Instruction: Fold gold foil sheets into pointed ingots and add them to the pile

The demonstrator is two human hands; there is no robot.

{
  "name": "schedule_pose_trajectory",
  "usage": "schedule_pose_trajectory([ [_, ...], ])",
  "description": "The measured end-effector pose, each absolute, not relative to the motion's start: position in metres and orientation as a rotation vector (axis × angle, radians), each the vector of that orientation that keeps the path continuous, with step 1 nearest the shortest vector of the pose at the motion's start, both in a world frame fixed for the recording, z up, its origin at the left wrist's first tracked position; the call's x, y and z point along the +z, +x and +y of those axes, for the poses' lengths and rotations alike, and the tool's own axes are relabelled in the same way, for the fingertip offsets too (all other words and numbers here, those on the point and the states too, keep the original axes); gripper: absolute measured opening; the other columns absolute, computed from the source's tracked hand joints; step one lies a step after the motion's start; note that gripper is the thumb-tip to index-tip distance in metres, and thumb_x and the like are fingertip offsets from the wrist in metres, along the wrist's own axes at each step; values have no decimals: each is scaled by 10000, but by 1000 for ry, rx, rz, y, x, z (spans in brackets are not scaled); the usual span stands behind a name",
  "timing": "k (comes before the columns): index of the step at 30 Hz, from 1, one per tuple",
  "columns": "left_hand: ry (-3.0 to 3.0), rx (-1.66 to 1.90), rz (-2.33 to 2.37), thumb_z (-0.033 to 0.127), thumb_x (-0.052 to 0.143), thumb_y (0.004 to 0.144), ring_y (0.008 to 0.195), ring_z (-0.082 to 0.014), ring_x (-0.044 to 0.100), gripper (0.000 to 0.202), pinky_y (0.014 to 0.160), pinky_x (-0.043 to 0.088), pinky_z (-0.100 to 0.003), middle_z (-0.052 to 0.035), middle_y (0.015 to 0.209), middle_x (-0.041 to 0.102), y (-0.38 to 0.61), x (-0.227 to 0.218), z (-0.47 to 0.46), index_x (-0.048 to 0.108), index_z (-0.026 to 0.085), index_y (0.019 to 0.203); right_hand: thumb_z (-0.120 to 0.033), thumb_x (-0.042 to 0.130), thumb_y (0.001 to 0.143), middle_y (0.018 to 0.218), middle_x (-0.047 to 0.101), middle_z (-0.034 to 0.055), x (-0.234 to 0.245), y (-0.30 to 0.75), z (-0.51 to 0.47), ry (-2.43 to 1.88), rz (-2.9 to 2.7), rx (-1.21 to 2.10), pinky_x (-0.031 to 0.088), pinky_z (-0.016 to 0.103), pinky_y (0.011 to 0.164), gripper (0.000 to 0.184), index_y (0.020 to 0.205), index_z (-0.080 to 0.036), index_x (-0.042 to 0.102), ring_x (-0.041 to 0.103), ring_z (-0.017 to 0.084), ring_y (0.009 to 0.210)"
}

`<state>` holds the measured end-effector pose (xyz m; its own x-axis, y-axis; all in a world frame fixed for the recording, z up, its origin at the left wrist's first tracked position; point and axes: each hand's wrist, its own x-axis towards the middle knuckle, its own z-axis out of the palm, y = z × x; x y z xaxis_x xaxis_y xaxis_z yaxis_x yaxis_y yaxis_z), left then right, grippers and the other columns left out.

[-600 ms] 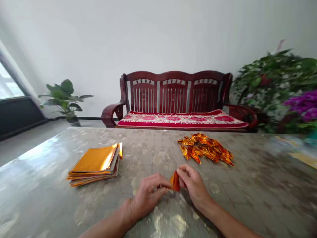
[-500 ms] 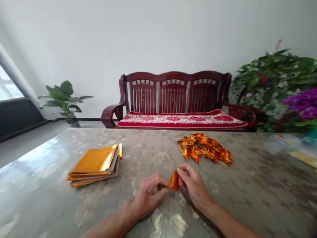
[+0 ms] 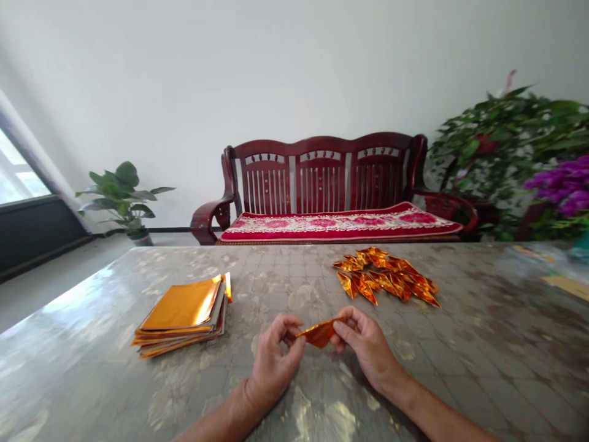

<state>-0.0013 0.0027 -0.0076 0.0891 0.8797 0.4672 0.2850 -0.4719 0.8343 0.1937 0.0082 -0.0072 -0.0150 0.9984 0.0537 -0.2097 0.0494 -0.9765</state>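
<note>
Between my two hands a small folded piece of orange-gold foil paper [image 3: 319, 334] is held just above the table, its long edge up and a point hanging down. My left hand [image 3: 277, 353] pinches its left corner with thumb and fingers. The right corner is gripped by my right hand [image 3: 363, 344], thumb on the near side. To the left lies a stack of square gold foil sheets [image 3: 179, 304], somewhat uneven at the edges. Beyond my right hand sits a cluster of several folded, pointed foil pieces [image 3: 386, 276].
The table [image 3: 257, 276] has a patterned, glossy cover. Behind it stands a dark red wooden bench [image 3: 322, 178] with a red floral cushion [image 3: 340, 226]. Clear plastic [image 3: 534, 255] lies at the table's right. Potted plants [image 3: 119, 193] and purple flowers [image 3: 564, 184] flank the room.
The foil piece has turned from upright to stretched sideways, its long edge now on top. My left hand has shifted slightly, and the view has moved a little.
</note>
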Motion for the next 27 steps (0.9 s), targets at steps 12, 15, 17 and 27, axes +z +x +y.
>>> schedule_pose_trajectory([
  [12, 1376, 1149, 1142, 314, 679, 760, 521, -112, 525, 172, 522, 391, -205, -7, 607, 659, -5, -17, 9, 673, 144, 736, -460, 788, 726, 599, 677, -14, -7, 197, 2, -1006, -1154, 1273, 484, 215, 538, 360, 802, -192, 560, 601, 114, 530],
  [15, 1492, 1179, 1179, 310, 666, 784, 572, -119, 525, 178, 564, 389, -211, 3, 609, 627, -8, -16, 6, 668, 146, 715, -470, 795, 695, 604, 677, -16, -6, 197, 2, -1053, -1182, 1251, 492, 228, 549, 371, 848, -190, 608, 616, 128, 545],
  [17, 1575, 1194, 1224, 315, 648, 805, 573, -117, 498, 190, 559, 370, -211, 15, 602, 592, -10, -14, 5, 657, 150, 710, -493, 782, 694, 599, 682, -4, -6, 197, 1, -1107, -1225, 1235, 499, 243, 558, 379, 865, -180, 651, 624, 141, 548],
  [27, 1706, 1243, 1136, 295, 597, 864, 676, -135, 536, 192, 642, 411, -218, 5, 710, 604, -13, -10, 2, 567, 177, 716, -495, 726, 751, 613, 705, 31, -10, 200, -2, -1139, -1367, 1210, 483, 241, 549, 343, 814, -158, 726, 597, 134, 536],
])
